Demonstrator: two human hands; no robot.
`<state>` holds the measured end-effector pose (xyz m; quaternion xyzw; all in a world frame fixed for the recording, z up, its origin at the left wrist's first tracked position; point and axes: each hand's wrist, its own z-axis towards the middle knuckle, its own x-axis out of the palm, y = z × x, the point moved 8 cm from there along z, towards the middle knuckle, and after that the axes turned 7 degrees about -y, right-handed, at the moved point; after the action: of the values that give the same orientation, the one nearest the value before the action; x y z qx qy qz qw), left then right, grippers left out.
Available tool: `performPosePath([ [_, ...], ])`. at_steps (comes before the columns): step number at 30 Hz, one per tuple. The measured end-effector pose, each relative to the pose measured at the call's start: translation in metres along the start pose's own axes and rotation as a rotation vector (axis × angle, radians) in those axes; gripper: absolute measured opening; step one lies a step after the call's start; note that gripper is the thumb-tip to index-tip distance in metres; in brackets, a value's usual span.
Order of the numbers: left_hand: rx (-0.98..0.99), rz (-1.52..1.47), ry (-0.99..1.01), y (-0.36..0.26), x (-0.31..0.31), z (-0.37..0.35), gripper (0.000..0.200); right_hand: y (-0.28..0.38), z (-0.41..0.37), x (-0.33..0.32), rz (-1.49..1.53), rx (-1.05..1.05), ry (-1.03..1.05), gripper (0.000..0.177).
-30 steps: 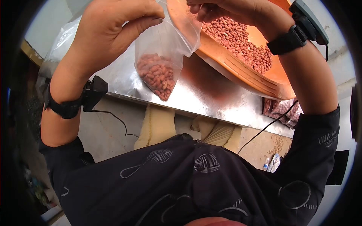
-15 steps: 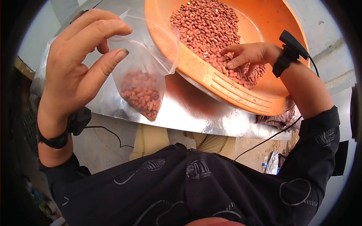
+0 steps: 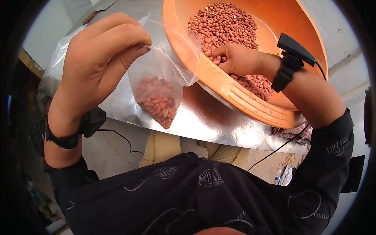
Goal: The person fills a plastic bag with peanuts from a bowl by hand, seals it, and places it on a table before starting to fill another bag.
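My left hand (image 3: 103, 58) pinches the upper edge of a clear plastic bag (image 3: 178, 76) between thumb and fingertips. Reddish peanuts fill the bag's lower part, which hangs at the metal table's front side with its mouth open towards the basin. My right hand (image 3: 246, 58) is inside the orange basin (image 3: 250, 101), with its fingers curled round some peanuts (image 3: 218, 59) that show beside the thumb. Behind it lies a large heap of loose peanuts (image 3: 225, 25). The right fingertips are partly hidden.
A shiny metal table (image 3: 211, 125) carries the basin. Filled bags of peanuts (image 3: 293, 133) lie at its right front edge. A tool with a brown handle (image 3: 91, 16) lies at the back left. Thin black cables (image 3: 121, 141) run from both wrist devices.
My left fingers have closed on the bag's edge, after being apart. My right hand has moved left across the basin and curled round peanuts. The whole view has shifted slightly.
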<state>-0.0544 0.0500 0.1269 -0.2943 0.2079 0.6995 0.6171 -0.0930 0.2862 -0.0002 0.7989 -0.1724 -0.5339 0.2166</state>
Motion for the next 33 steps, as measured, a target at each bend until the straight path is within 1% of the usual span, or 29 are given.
performPosePath([
  [1, 0.001, -0.005, -0.007, 0.000, 0.000, -0.001, 0.011, 0.003, -0.003, -0.002, -0.055, -0.022, -0.001, 0.008],
  [2, 0.002, -0.011, -0.013, 0.000, -0.001, -0.001, 0.011, -0.002, 0.001, -0.008, -0.091, -0.098, -0.097, 0.010],
  [5, 0.033, -0.006, -0.036, -0.003, -0.002, -0.001, 0.012, -0.009, 0.002, -0.023, -0.101, -0.119, -0.161, 0.010],
  [6, 0.047, 0.000, -0.044, -0.005, -0.002, -0.001, 0.012, -0.010, 0.001, -0.028, -0.144, -0.071, -0.081, 0.009],
  [9, 0.067, -0.008, -0.056, -0.005, -0.003, -0.001, 0.011, -0.006, -0.009, -0.049, -0.062, -0.004, -0.148, 0.008],
  [10, 0.065, -0.002, -0.051, -0.004, -0.003, -0.001, 0.011, -0.003, -0.009, -0.055, -0.062, -0.033, -0.193, 0.007],
  [11, 0.064, 0.005, -0.046, -0.004, -0.003, -0.001, 0.011, 0.005, -0.010, -0.061, 0.034, -0.075, -0.196, 0.008],
  [13, 0.056, 0.010, -0.046, -0.004, -0.004, -0.002, 0.011, 0.040, -0.019, -0.076, 0.226, -0.160, -0.200, 0.010],
  [15, 0.046, 0.005, -0.050, -0.005, -0.003, -0.002, 0.011, 0.083, -0.021, -0.083, 0.152, -0.285, -0.142, 0.016],
  [16, 0.047, 0.008, -0.056, -0.005, -0.003, -0.002, 0.010, 0.102, -0.020, -0.084, 0.342, -0.289, -0.199, 0.012],
  [19, 0.058, 0.013, -0.072, -0.006, -0.003, -0.001, 0.009, 0.152, -0.015, -0.056, 0.314, -0.379, -0.012, 0.015],
  [22, 0.076, 0.015, -0.093, -0.008, -0.005, -0.002, 0.009, 0.164, -0.004, -0.028, 0.279, -0.320, 0.060, 0.017],
  [25, 0.070, 0.022, -0.097, -0.012, -0.007, -0.003, 0.009, 0.168, -0.004, -0.014, 0.193, -0.254, -0.029, 0.020],
  [27, 0.052, 0.034, -0.075, -0.015, -0.008, -0.003, 0.009, 0.171, -0.001, -0.009, 0.168, -0.255, -0.011, 0.026],
  [29, 0.080, 0.026, -0.079, -0.015, -0.009, -0.004, 0.009, 0.174, -0.005, -0.007, 0.133, -0.228, -0.022, 0.029],
  [32, 0.122, 0.021, -0.133, -0.013, -0.013, -0.005, 0.010, 0.179, -0.019, 0.000, 0.271, -0.215, -0.038, 0.033],
  [33, 0.137, 0.021, -0.161, -0.014, -0.015, -0.005, 0.011, 0.180, -0.021, -0.002, 0.252, -0.188, -0.032, 0.034],
])
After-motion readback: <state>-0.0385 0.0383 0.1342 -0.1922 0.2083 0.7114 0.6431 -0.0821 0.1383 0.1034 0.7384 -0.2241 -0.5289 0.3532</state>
